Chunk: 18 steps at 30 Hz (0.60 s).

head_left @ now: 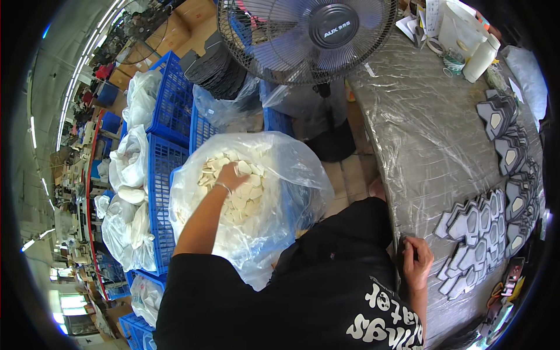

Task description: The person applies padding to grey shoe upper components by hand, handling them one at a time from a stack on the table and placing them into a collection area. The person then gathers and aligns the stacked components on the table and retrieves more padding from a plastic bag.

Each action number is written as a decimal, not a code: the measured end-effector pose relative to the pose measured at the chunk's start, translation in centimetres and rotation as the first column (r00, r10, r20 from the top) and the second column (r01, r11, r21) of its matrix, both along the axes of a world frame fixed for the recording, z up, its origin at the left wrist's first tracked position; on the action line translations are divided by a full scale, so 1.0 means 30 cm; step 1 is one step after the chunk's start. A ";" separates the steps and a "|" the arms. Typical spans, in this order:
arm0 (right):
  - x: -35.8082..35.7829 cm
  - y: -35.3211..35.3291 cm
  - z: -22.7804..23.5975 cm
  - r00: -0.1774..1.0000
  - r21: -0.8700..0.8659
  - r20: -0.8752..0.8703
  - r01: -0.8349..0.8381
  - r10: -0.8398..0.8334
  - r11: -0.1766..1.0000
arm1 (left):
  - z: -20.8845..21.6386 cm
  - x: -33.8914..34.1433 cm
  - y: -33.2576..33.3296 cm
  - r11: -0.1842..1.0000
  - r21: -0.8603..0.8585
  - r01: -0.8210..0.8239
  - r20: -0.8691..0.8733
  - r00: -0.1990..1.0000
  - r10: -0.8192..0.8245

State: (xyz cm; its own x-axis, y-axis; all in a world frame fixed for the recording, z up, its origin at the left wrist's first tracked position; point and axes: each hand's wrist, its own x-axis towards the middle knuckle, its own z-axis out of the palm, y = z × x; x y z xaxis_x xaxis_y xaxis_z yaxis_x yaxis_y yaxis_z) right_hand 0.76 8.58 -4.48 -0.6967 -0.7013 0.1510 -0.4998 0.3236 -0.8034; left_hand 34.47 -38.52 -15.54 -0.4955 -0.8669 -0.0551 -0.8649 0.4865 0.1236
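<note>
My left hand reaches down into a large clear plastic bag. It touches a heap of small, flat, cream-coloured angular pieces inside. The fingertips are hidden among the pieces, so whether they grip any cannot be made out. A thin band circles that wrist. My right hand rests at the near left edge of the table, its fingers curled in. Something small and dark shows at its fingertips, too small to name. To its right, rows of grey-and-white shaped pieces lie overlapping on the table.
A standing fan rises ahead. Blue crates with white plastic bags line the left. A stack of dark sheets sits beyond the clear bag. A white bottle stands at the table's far right. Dark patterned pieces run along its right side.
</note>
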 end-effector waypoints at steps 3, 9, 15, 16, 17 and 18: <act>0.001 -0.004 0.000 0.999 0.027 -0.014 0.029 -0.029 0.999 | -0.071 -0.001 0.058 0.944 -0.312 0.109 0.093 0.992 -0.083; 0.001 -0.011 0.004 0.999 0.035 -0.023 0.044 -0.043 0.998 | -0.109 -0.087 -0.002 0.917 0.121 0.380 0.179 0.900 -0.397; 0.006 -0.012 -0.001 0.997 0.067 -0.022 0.072 -0.071 0.995 | -0.067 -0.100 0.109 0.904 0.185 0.386 0.145 0.899 -0.414; 0.009 -0.011 -0.003 0.996 0.064 -0.028 0.090 -0.088 0.994 | -0.037 -0.109 0.128 0.903 0.126 0.410 0.105 0.900 -0.423; 0.009 -0.009 -0.003 0.996 0.068 -0.026 0.085 -0.083 0.994 | -0.020 -0.110 0.144 0.905 0.130 0.406 0.106 0.902 -0.419; 0.006 -0.008 -0.002 0.996 0.066 -0.037 0.080 -0.078 0.995 | -0.007 -0.114 0.154 0.931 0.105 0.350 0.099 0.928 -0.360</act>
